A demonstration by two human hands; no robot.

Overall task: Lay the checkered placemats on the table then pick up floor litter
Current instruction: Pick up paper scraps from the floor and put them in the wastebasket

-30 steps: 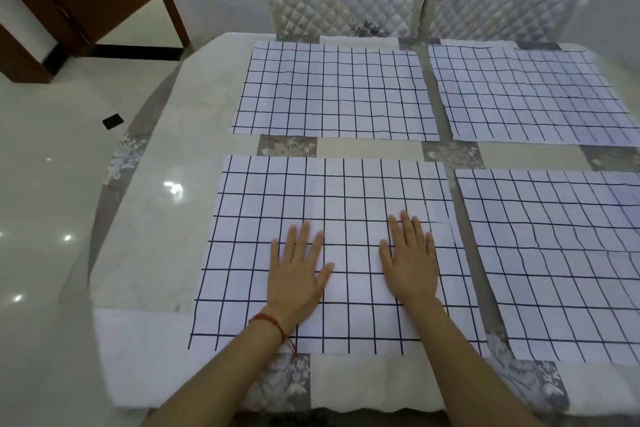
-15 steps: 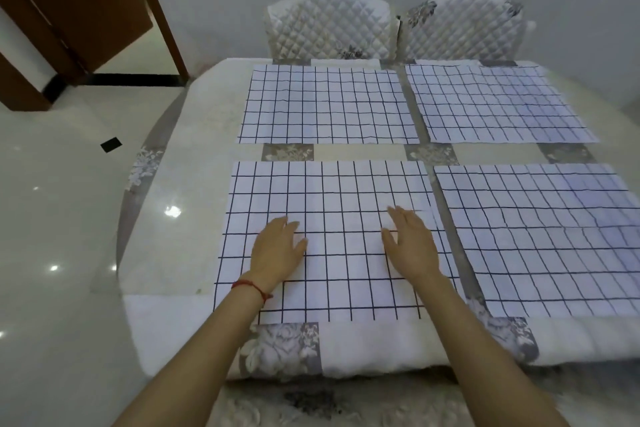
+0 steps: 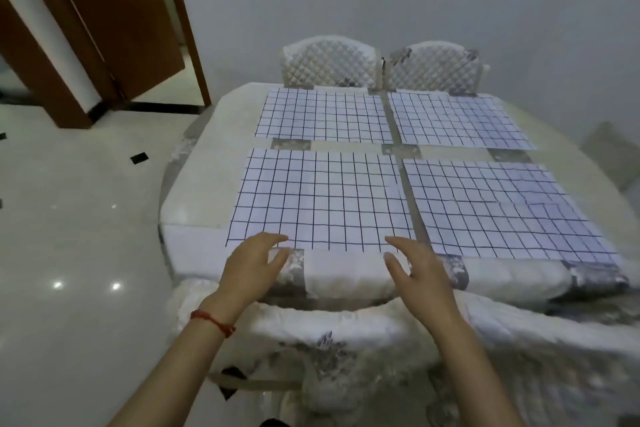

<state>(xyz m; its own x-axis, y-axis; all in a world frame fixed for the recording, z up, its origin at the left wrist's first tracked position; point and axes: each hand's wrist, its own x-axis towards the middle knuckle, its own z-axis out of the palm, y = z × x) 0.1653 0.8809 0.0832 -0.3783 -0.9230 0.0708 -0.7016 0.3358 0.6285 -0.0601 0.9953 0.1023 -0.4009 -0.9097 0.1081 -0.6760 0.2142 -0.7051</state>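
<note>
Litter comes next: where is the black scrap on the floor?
The black scrap lies on the white floor left of the table, near the doorway.

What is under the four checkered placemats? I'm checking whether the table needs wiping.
A pale quilted cloth with grey floral patches shows between the placemats. The tabletop itself is covered, so its state cannot be seen.

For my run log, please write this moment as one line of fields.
stage: placemats laid, litter not yet picked | placemats: four, flat on table | left hand: open, empty | right hand: open, empty | floor litter: dark scrap, left of table
</note>
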